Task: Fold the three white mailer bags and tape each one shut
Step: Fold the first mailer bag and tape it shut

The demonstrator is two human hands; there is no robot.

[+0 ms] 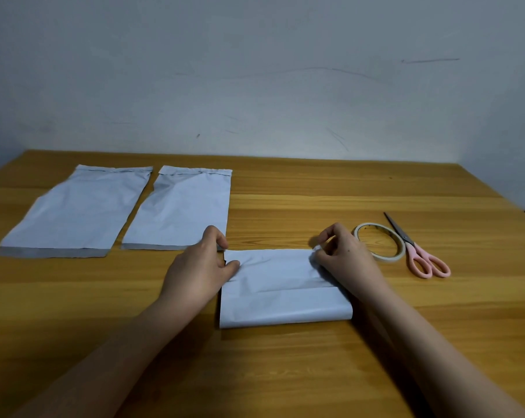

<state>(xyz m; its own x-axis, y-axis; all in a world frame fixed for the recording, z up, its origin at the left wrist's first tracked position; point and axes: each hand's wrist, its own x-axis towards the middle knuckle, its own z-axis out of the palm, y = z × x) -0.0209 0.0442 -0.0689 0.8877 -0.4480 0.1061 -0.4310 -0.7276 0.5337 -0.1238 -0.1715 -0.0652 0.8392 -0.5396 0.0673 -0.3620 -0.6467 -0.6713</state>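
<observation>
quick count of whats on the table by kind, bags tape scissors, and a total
White mailer bags: 3 — two flat ones and a folded one, pinched by the left hand and right hand
Tape roll: 1
Pink-handled scissors: 1
Total: 5

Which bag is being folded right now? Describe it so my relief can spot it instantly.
Start at the wooden table and look near its front middle, between the left hand and right hand. The folded bag lies there, each hand pinching a far corner. Unlike the two flat bags lying full length at the far left, it is doubled into a short wide band.
</observation>
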